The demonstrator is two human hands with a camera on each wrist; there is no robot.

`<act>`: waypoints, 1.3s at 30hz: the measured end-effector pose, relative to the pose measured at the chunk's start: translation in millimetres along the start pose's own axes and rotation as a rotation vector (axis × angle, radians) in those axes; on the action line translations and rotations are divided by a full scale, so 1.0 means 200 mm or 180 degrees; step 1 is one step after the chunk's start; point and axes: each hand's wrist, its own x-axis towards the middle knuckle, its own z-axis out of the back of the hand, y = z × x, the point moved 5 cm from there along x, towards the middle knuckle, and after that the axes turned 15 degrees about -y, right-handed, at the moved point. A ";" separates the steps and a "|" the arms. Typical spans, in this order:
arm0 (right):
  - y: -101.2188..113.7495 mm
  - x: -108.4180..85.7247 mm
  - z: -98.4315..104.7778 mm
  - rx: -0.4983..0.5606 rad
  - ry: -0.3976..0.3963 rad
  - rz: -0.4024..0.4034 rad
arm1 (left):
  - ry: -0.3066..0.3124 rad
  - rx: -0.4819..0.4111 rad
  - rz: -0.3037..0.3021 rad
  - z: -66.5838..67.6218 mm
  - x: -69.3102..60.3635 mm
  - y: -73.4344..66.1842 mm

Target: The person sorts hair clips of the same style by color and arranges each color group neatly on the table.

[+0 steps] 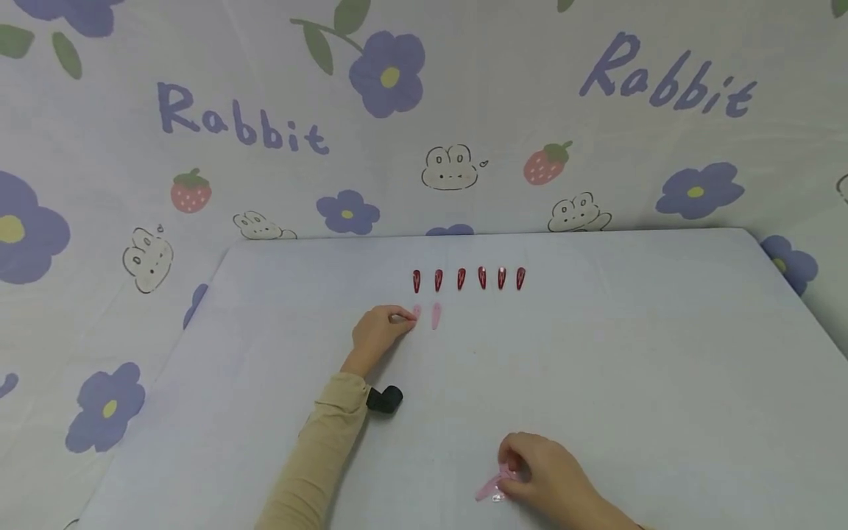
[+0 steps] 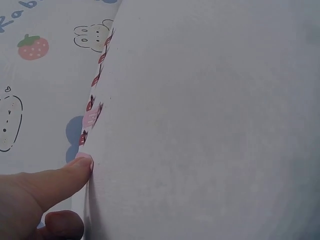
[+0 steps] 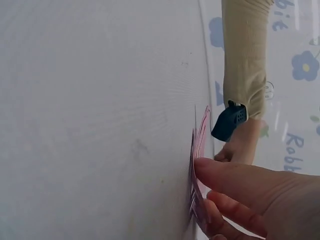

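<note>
A pink snap hair clip lies below the leftmost red clip, and my left hand pinches its near end between thumb and finger. In the left wrist view, the thumb hides most of that clip. Just right of it lies a second pink clip. Near the front, my right hand grips at a small bunch of pink clips on the table. The right wrist view shows the thumb and fingers around these pink clips; how many are held I cannot tell.
Several red snap hair clips stand in a row toward the back of the white table. Behind the table hangs a cloth printed with flowers, rabbits and strawberries. A dark wrist camera sits at the left sleeve.
</note>
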 end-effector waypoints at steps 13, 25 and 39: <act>0.01 0.00 0.00 0.0420 0.0252 0.0195 | 0.0066 0.0058 0.0056 -0.01 0.00 0.01; -0.02 0.04 0.06 0.1483 0.0562 0.0098 | -0.0018 0.0105 0.0063 -0.01 -0.01 0.00; -0.04 0.09 0.11 0.1478 0.0646 0.0227 | -0.0064 0.0084 0.0026 -0.01 0.00 0.01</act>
